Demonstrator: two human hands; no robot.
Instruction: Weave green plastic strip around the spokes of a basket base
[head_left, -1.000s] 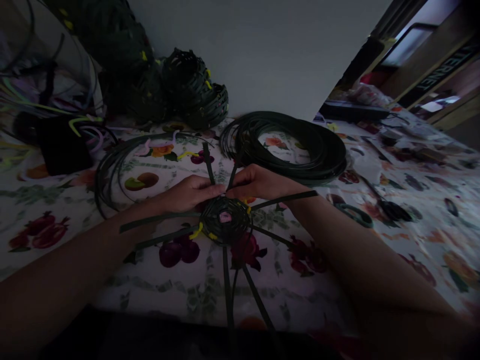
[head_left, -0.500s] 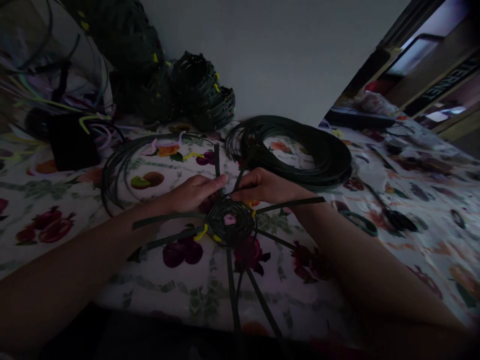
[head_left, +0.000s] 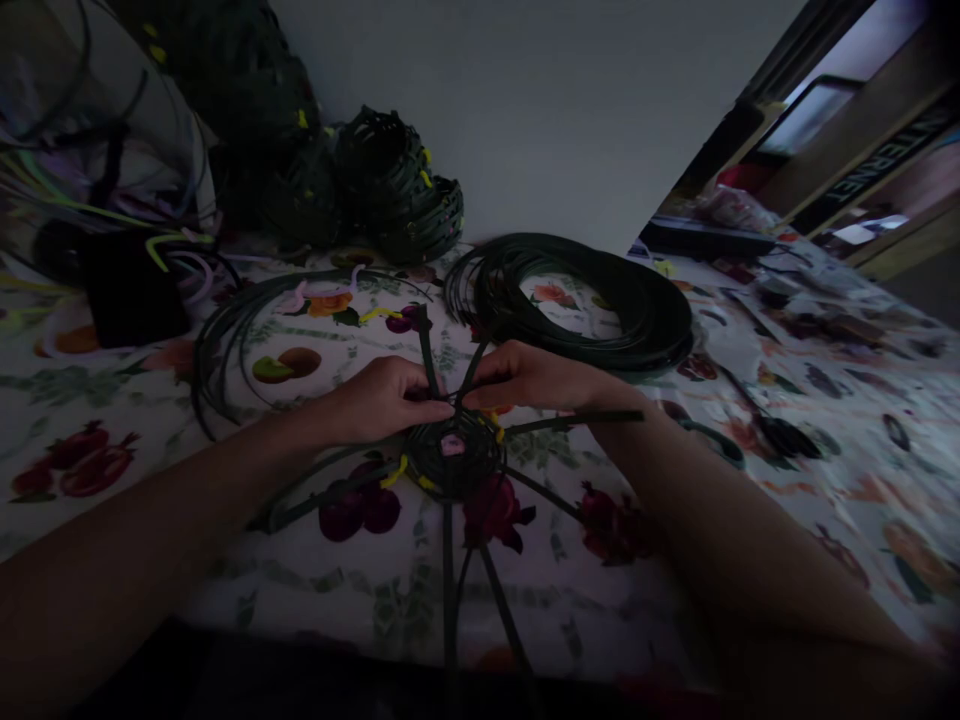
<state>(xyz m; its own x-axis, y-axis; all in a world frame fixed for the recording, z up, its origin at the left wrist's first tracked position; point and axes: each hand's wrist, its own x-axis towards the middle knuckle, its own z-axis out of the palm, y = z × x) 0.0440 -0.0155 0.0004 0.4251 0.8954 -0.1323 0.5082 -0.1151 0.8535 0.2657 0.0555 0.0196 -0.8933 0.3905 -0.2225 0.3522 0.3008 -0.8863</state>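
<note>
A small round woven base of dark green strips (head_left: 454,465) lies on the table in front of me, a pale pinkish patch showing at its centre. Long flat strips spread from it like spokes, and bits of yellow strip poke out at its edge. At the base's far left edge my left hand (head_left: 390,395) pinches the weaving, thumb stretched toward the middle. My right hand (head_left: 521,378) grips beside it, finger and thumb closed around a dark strip (head_left: 474,365) at the far rim. The fingertips of both hands nearly meet there and partly hide the strips.
Behind my hands lies a thick coil of dark strip (head_left: 660,315), with a looser coil (head_left: 206,370) to the left. Finished-looking woven baskets (head_left: 405,200) stand against the wall. A black-handled tool (head_left: 784,435) rests at right. The tablecloth (head_left: 337,600) has fruit prints.
My left thumb has come down and right, from an upright spoke to the base's rim, close to my right fingertips. The base has turned or shifted slightly, and the whole view has drifted a little.
</note>
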